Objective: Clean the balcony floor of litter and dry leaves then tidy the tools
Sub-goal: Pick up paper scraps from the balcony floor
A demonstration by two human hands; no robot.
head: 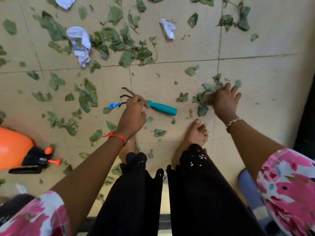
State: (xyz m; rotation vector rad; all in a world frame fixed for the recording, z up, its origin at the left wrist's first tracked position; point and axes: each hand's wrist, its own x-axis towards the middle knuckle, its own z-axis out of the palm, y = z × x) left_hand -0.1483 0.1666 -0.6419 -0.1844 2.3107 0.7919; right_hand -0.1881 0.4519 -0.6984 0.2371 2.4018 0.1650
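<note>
Down on the balcony floor [265,70], just ahead of the person's bare feet, the hand rake [162,109] lay with its long axis running left to right and slightly tilted: the dark tines pointed up and left, the teal handle trailed down and right toward the feet. The left hand [132,114] was the one on it. Its fingers [139,99] were curled narrowly over the metal neck where tines meet handle, apparently pinching it, so the handle stuck out to the right of the hand rather than lying in the palm; any raking stroke would, I judge, call for sliding the grip back along that axis. A blue foil wrapper [113,105] lay touching or just beside the lowest tine. The right hand [225,101] was well apart from the tool, its fingers [234,90] spread wide and pressed flat on a small cluster of leaves [202,101] to the right of the handle's end. A brownish blur under its thumb side could not be made out as either a leaf or some object. Most of the leaves and the crumpled paper [79,43] lay farther ahead, beyond the tines. An orange sprayer [13,147] was cut off at the left edge, the left foot was mostly hidden under the left wrist, and a bluish shape by the right sleeve was too blurred to name.
</note>
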